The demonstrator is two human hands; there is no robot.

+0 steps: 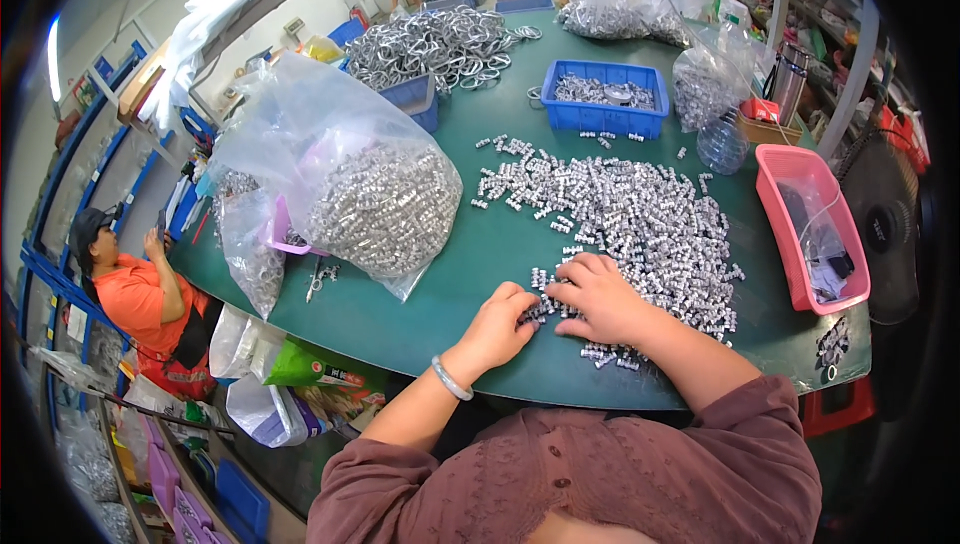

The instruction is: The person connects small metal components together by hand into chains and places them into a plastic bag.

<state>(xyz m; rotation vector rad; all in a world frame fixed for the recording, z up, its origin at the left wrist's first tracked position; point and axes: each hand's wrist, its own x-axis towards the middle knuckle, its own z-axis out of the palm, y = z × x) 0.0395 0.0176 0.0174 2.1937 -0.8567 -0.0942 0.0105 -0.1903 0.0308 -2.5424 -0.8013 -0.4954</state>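
Note:
A wide pile of small silvery ribbed metal pieces [640,214] covers the green tabletop [440,344] in front of me. At the pile's near left edge, my left hand [503,326], with a pale bangle on its wrist, is curled around a few of the pieces, its fingertips partly hidden. My right hand [602,302] lies palm down over the near part of the pile. Its fingers are spread, and what is under the palm is hidden. A few pieces lie between the two hands.
A large clear bag [385,204] of similar pieces stands at the left. Farther back are a heap of metal rings [430,49] and a blue bin [607,124]. To the right sit a pink basket [765,204] and a plastic bottle [722,147]. Another person [140,289] is at far left.

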